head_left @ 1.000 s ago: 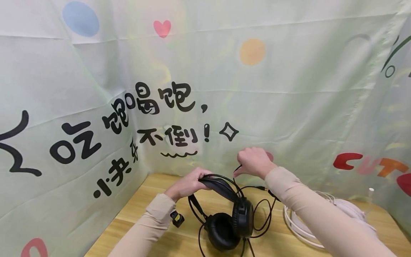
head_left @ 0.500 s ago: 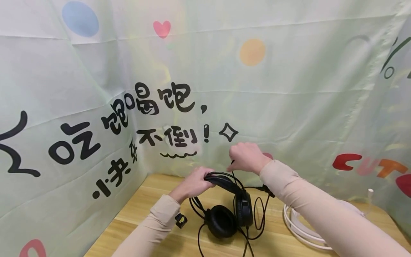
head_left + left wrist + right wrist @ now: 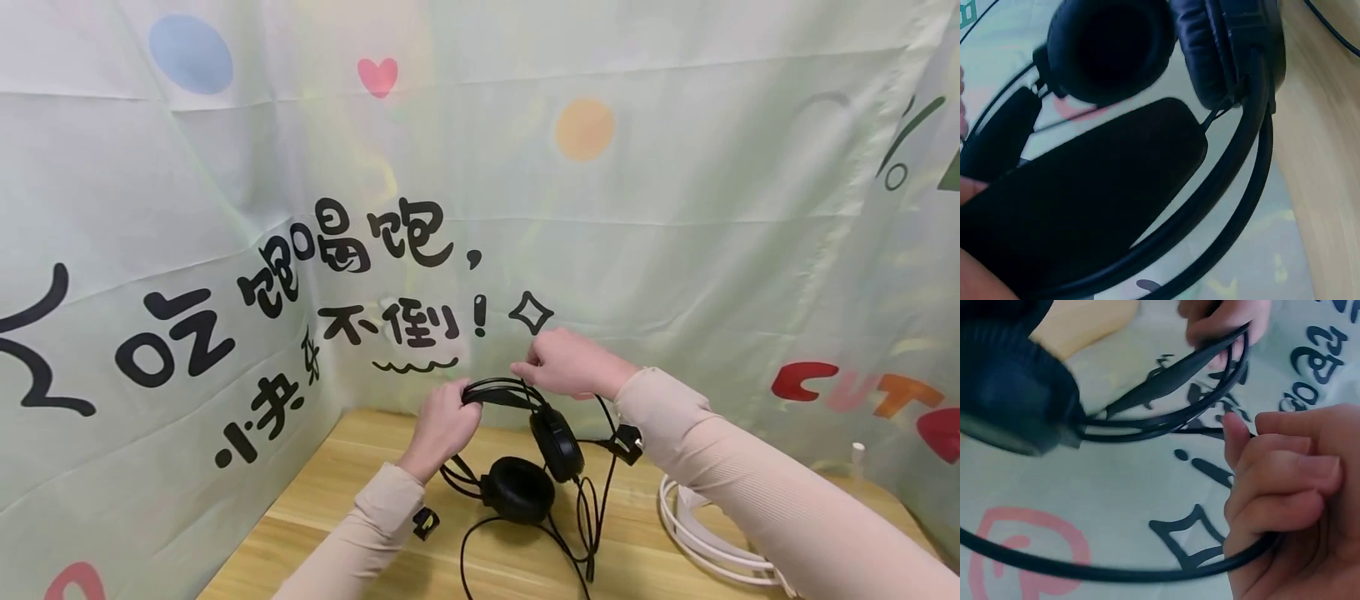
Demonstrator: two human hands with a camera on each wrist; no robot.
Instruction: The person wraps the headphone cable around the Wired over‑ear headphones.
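Observation:
A pair of black over-ear headphones (image 3: 557, 446) hangs tilted above the wooden table, ear cups downward. My left hand (image 3: 444, 427) grips the padded headband (image 3: 1085, 187) near its top. Close to the headband's right side, my right hand (image 3: 573, 362) has its fingers curled round the thin black headphone cable (image 3: 1116, 572). In the right wrist view, one length of cable leaves that fist (image 3: 1291, 487) below the little finger; another passes between thumb and index finger. More cable dangles in loose loops under the ear cups. The cable's end cannot be made out.
On the wooden table (image 3: 360, 454), a white cable coil (image 3: 697, 546) lies at the right, partly behind my right forearm. A small black and yellow thing (image 3: 425, 522) shows beside my left wrist, a black one (image 3: 626, 444) beside my right. Printed fabric (image 3: 675, 275) encloses the back and sides.
The headphones have risen and tilted, with the right ear cup lifted higher. My right hand has moved left and closer to the headband, keeping the cable. My left hand keeps its grip.

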